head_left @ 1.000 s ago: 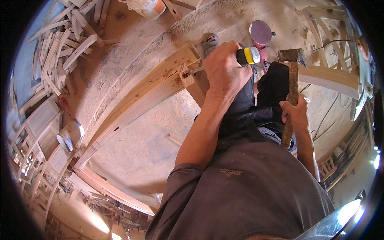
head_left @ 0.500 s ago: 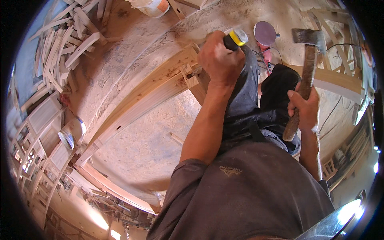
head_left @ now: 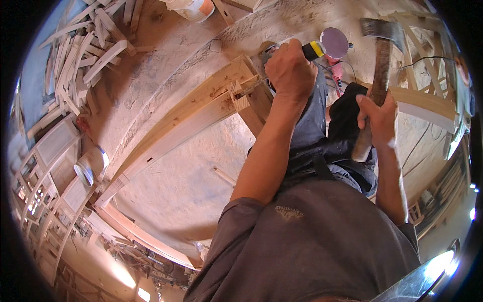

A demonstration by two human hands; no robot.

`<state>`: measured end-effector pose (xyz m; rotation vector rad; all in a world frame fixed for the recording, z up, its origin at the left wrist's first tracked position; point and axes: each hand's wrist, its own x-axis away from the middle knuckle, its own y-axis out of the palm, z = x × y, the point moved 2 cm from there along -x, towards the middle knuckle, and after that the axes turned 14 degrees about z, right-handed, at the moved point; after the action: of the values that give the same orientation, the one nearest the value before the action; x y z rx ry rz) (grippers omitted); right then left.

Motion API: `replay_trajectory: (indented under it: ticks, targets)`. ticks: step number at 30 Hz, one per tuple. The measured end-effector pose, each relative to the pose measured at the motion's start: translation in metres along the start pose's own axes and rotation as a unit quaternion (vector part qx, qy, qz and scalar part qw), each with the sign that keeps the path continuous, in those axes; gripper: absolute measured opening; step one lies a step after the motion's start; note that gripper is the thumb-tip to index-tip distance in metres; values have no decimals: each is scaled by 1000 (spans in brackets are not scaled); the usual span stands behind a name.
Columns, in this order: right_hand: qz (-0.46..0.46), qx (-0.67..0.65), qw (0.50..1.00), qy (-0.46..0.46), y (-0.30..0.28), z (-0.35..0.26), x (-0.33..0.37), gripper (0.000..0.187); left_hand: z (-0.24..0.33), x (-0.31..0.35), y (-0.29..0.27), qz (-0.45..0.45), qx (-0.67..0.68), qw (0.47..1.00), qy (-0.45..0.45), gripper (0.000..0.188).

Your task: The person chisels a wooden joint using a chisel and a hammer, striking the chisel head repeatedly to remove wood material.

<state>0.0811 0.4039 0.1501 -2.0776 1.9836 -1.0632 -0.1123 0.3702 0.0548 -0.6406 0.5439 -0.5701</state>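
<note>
My left hand (head_left: 292,70) is closed round a chisel (head_left: 313,51) with a black and yellow handle. Its butt end points right, and the blade is hidden behind my fist. Just left of this hand is the joint of a pale wooden frame (head_left: 188,108), where a short crosspiece (head_left: 250,111) meets the long beam and the wood is roughly cut. My right hand (head_left: 380,118) grips the wooden handle of a hatchet (head_left: 382,63). The hatchet stands nearly upright, its worn steel head at the far end, apart from the chisel.
A red sander (head_left: 335,44) with a round purple disc and a cord lies on the dusty floor ahead. Scrap wood (head_left: 83,60) is heaped at the far left. A white bucket (head_left: 193,9) stands at the back, another container (head_left: 91,165) at left. A timber (head_left: 425,103) lies right.
My left hand has shifted right, and the chisel's butt now leans further right. The hatchet in my right hand has risen and moved slightly left, its head further away.
</note>
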Motion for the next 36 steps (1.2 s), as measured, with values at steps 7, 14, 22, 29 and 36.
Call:
replay_trajectory:
  ticks: [7, 14, 22, 29, 36]
  targets:
    - [-126, 118, 985, -18, -4, 3, -27, 30, -7, 4, 16, -36, -31, 999, 4, 22]
    - [-152, 120, 981, 21, 4, 2, -19, 27, -6, 2, 20, -116, -69, 990, -30, 20]
    - [-128, -24, 984, 124, -3, 39, -18, 24, -9, -30, 25, -381, -80, 920, -41, 28]
    - [-92, 5, 984, 152, -32, 80, 3, 22, 75, -40, 0, -353, -46, 926, 123, 21]
    - [-53, 9, 983, 176, -41, 83, 7, 22, 40, 8, -7, -107, 40, 990, 82, 20]
